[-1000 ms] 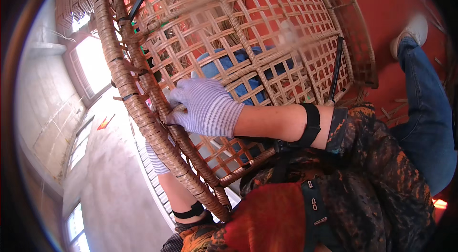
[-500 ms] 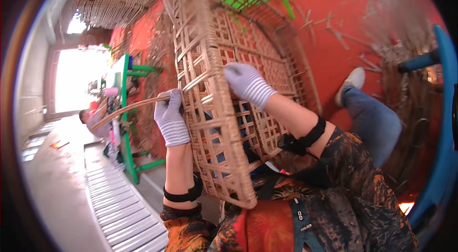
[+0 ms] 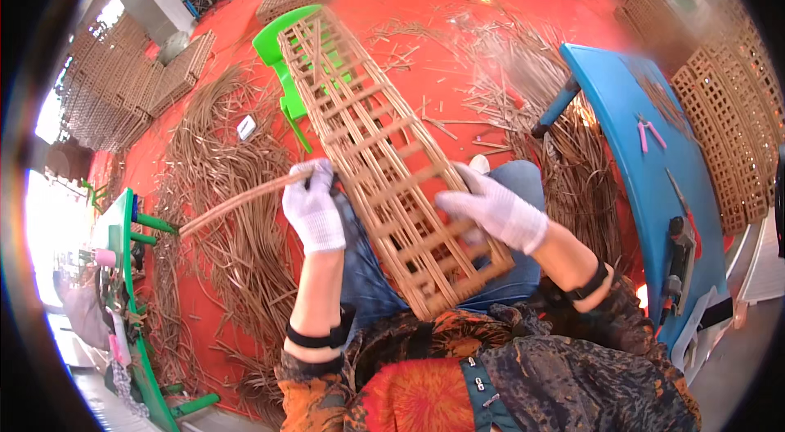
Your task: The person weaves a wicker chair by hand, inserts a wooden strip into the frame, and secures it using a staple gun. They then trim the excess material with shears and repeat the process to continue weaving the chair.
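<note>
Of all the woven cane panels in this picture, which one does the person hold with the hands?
The long lattice panel lying across the lap: the right hand rests on it, the left hand holds a cane strip at its edge. The others lie stacked far off.

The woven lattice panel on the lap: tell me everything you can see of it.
The lattice panel is a long, narrow open grid of tan cane or rattan strips, crossed into rectangular cells inside a thicker rim. It lies slanted across the person's lap, near end by the belly, far end reaching over a green plastic chair. The gloved right hand rests on its right edge. The gloved left hand is at its left edge, gripping a loose cane strip that points away leftward.
</note>
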Available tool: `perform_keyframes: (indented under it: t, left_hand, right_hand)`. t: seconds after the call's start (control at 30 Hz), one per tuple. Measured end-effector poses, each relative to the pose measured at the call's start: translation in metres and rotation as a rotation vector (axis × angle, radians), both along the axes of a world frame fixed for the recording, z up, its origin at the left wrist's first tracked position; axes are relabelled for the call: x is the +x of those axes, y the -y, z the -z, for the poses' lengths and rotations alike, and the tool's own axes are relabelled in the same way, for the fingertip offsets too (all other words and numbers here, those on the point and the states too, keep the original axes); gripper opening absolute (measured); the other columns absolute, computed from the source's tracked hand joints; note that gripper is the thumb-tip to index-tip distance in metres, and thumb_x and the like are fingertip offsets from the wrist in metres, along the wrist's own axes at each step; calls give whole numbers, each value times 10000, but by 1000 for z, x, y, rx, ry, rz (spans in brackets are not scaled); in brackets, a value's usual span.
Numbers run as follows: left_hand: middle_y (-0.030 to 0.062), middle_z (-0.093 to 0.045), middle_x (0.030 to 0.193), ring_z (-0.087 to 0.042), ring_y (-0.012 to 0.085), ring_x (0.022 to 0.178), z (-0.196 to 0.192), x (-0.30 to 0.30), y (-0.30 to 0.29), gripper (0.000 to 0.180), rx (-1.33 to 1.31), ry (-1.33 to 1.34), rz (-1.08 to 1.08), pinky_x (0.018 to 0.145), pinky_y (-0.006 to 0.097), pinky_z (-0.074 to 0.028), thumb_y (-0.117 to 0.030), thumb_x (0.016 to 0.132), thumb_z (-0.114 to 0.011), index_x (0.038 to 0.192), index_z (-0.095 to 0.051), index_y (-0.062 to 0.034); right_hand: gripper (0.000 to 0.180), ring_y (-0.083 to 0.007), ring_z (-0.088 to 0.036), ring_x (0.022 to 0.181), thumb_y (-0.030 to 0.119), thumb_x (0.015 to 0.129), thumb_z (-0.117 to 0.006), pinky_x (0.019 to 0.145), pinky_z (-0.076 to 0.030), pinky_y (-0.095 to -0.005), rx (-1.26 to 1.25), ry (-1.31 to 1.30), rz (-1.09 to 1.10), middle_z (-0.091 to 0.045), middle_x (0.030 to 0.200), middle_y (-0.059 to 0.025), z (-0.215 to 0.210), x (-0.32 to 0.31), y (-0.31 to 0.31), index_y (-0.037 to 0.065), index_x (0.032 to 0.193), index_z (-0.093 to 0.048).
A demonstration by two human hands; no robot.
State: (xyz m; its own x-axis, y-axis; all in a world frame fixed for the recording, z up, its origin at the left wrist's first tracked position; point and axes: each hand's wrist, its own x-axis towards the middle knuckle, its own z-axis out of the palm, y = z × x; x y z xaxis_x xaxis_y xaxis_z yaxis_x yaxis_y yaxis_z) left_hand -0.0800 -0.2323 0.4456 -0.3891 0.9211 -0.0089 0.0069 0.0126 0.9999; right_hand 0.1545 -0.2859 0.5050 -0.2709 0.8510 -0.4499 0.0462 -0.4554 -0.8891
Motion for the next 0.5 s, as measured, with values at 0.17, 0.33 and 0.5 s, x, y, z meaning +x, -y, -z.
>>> perform_keyframes:
  t: [0.17, 0.33, 0.5]
  left_hand:
    - [24, -619, 750, -557, 71, 668, -6, -3, 49, 111, 71, 14, 106, 628, 231, -468, -97, 934, -597, 864, -616, -14]
    - [30, -626, 752, -581, 98, 644, 11, -1, 36, 103, 29, 255, 210, 637, 239, -495, -92, 929, -599, 866, -624, -14]
    - [26, -624, 753, -607, 100, 672, 19, 3, 35, 119, -69, 450, 211, 631, 249, -527, -122, 927, -611, 844, -625, -38]
  right_hand:
    - [579, -39, -504, 744, 230, 905, -620, 497, -423, -187, -133, 2, 92, -555, 915, -6, -25, 1, 55, 58, 1402, -379]
    - [463, -110, -595, 694, 208, 899, -637, 549, -489, -264, 119, 144, 85, -584, 877, -20, 11, 10, 57, 37, 1298, -478]
    - [331, -260, -620, 869, 126, 810, -680, 766, -512, -348, 986, 888, 68, -612, 907, -101, -25, -4, 33, 97, 1135, -622]
